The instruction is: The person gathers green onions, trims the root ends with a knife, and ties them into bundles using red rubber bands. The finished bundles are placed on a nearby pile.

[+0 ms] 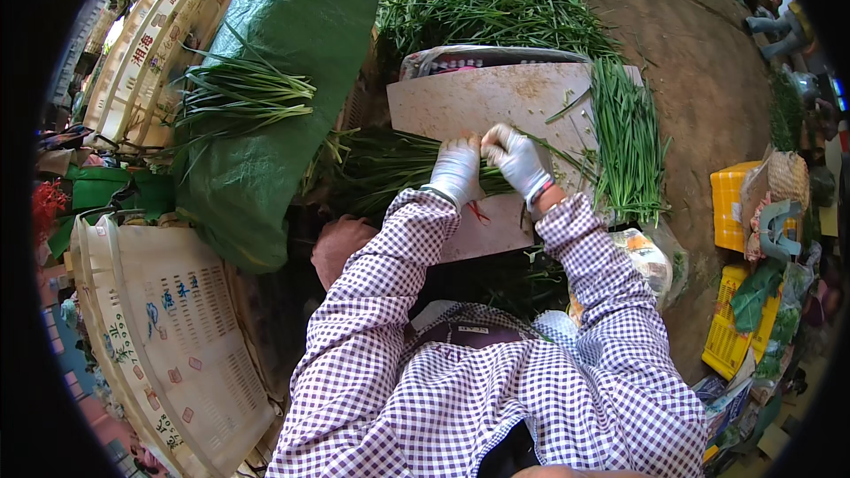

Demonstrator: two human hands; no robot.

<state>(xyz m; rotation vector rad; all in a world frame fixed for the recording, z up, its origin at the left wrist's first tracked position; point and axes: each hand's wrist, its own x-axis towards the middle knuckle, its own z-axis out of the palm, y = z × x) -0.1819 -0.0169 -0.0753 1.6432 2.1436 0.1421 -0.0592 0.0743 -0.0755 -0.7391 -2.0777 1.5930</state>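
Observation:
My left hand (458,162), in a pale glove, is curled over a bundle of long green leaves (392,162), which look like garlic chives. The bundle lies across a pale, dirt-specked board (485,103). My gloved right hand (510,154) is beside it, with its fingers bent in close to the left fingertips. Whatever is between the right fingers is too small to tell. A thin red tie (478,212) shows just below my left hand. At the board's right edge lies a neat pile of chives (627,139); loose stalks (568,106) and cut bits are scattered nearby.
A large heap of chives (491,10) lies beyond the board. On the left, a green tarp (265,166) bears a smaller bunch (252,89). White plastic crates (179,305) with writing stand beside it. Yellow crates (737,322) sit at right across the brown floor (697,99).

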